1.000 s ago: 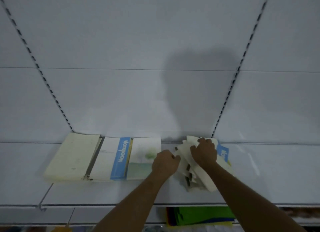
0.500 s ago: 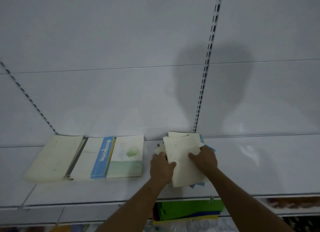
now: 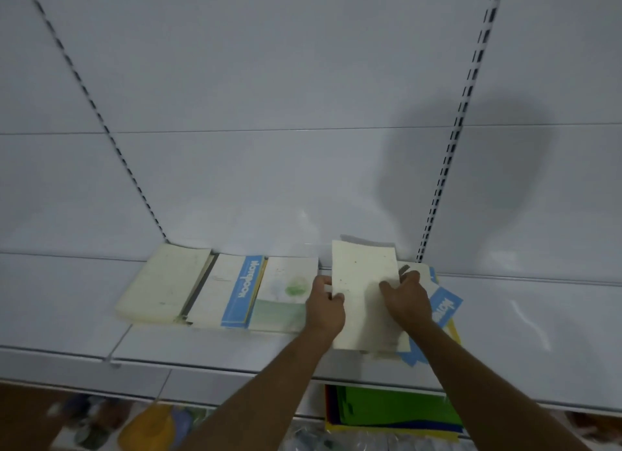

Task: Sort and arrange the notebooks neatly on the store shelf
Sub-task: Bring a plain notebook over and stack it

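The white store shelf (image 3: 505, 332) filled the view, its back panel rising behind and slotted uprights (image 3: 441, 181) at 1 o'clock and 11 o'clock. I judged the bare run of shelf at 3 o'clock to be free room for further piles.

Three sorted notebooks lay flat, side by side and touching, at 9 o'clock: a cream notebook (image 3: 165, 282), a blue-banded notebook (image 3: 232, 292) and a green-print notebook (image 3: 286, 295). I judged this row to be the finished part of the arrangement.

At centre sat the loose pile (image 3: 444, 309), its blue covers fanned out at 4 o'clock, not yet squared.

On top of it I held a plain cream notebook (image 3: 363, 292), long edge running toward the back panel. My left hand (image 3: 324, 307) pinched its left edge, thumb on the cover. My right hand (image 3: 405, 299) lay on its right side, fingers curled over the far edge. I judged the two-sided grip to serve for squaring the notebook before moving it toward the row.

On the lower shelf, green folders (image 3: 397, 413) showed at 6 o'clock.
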{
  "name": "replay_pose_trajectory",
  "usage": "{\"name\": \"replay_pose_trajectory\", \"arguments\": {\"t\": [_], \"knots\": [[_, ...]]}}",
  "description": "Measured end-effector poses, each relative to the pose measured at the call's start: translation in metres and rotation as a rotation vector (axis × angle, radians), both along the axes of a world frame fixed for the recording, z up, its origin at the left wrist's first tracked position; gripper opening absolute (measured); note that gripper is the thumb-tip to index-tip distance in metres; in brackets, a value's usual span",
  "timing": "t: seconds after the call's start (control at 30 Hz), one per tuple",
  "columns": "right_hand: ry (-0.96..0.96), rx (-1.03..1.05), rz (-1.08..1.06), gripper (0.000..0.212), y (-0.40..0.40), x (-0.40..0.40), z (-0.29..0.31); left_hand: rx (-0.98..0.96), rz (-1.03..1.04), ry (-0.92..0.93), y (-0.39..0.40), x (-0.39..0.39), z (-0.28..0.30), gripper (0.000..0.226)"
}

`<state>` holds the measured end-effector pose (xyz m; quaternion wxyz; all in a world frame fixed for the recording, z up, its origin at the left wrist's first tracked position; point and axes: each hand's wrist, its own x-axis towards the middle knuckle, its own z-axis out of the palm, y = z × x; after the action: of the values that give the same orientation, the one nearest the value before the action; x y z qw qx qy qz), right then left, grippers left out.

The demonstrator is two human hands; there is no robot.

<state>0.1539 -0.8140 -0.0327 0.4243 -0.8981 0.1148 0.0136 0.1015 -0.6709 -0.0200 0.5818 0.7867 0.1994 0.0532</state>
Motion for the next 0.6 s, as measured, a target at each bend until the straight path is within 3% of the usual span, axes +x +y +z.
{"name": "replay_pose_trajectory", "arguments": {"t": [0.43, 0.6], "knots": [[0.011, 0.055, -0.025, 0.050, 0.129, -0.003, 0.015, 0.007, -0.054, -0.032, 0.132, 0.011, -0.004, 0.020], [-0.005, 0.115, -0.016, 0.033, 0.182, 0.001, 0.022, -0.007, -0.026, -0.059, 0.191, 0.013, 0.005, 0.023]]}}
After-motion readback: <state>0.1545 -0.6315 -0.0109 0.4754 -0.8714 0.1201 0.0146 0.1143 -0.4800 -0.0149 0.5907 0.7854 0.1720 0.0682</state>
